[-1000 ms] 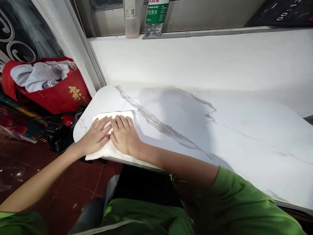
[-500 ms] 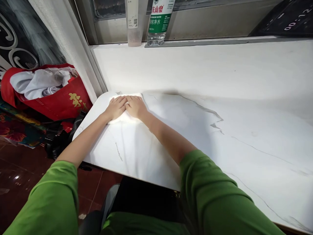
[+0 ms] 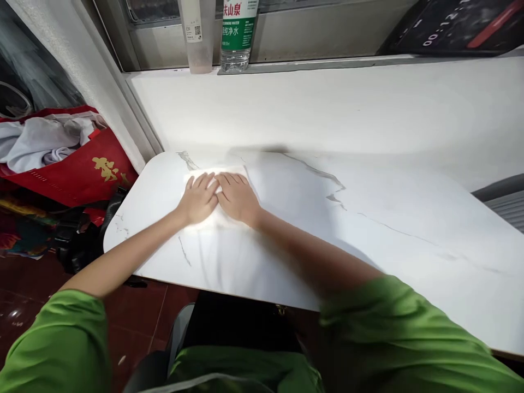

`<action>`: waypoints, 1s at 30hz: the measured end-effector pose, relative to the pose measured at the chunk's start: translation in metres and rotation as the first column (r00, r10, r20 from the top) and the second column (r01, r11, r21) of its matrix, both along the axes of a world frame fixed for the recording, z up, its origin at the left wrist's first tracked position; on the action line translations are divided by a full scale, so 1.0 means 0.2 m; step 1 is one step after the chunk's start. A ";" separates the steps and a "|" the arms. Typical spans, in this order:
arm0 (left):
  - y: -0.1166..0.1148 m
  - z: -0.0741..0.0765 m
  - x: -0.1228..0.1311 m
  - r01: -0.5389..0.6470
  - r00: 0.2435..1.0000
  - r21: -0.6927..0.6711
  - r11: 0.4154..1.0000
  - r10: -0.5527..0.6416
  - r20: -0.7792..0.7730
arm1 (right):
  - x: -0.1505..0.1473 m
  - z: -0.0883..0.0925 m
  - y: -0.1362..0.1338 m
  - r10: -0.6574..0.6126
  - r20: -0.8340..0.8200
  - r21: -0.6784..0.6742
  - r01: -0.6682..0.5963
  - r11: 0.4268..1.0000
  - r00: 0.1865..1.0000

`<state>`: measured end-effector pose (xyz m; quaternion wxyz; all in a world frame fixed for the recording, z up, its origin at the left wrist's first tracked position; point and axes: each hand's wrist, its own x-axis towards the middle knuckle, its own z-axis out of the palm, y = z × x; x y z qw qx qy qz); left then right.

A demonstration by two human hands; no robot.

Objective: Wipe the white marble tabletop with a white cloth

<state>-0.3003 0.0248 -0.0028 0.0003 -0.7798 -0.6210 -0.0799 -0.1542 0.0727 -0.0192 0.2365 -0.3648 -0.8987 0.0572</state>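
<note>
White cloth (image 3: pixel 219 220), one, left of frame centre: left hand (image 3: pixel 198 201) and right hand (image 3: pixel 238 197) lay flat atop, clasping nothing, presumably spreading pressure evenly against the tabletop (image 3: pixel 409 273).

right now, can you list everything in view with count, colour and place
table: 1, white with grey veining, centre to right
cloth: 1, white, flat near the table's left end
wall: 1, white, behind the table
bottle: 1, clear with green label, top, left of centre
container: 1, translucent, left of the bottle
display with digits: 1, black, top right
bag: 1, red with gold marking, left edge
fabric: count unclear, pale, in the bag's mouth
ribbed item: 1, grey, right edge
floor: 1, dark red, lower left
sleeves: 2, green, bottom left and right
left hand: 1, bare, on the cloth
right hand: 1, bare, on the cloth
</note>
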 end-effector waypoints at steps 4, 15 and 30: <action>-0.30 -0.01 0.22 0.073 0.997 0.033 0.997 -0.073 -0.005 | 0.24 -0.01 -0.29 0.013 -0.001 0.029 -0.013 0.999 1.000; -0.29 -0.01 0.43 0.112 0.994 0.030 0.993 -0.111 -0.014 | 0.43 0.00 -0.28 0.018 -0.013 0.014 -0.018 1.000 1.000; 0.63 0.01 0.34 0.075 0.996 -0.026 0.997 -0.074 0.049 | 0.29 0.00 0.54 -0.187 -0.063 -0.054 0.184 0.982 0.980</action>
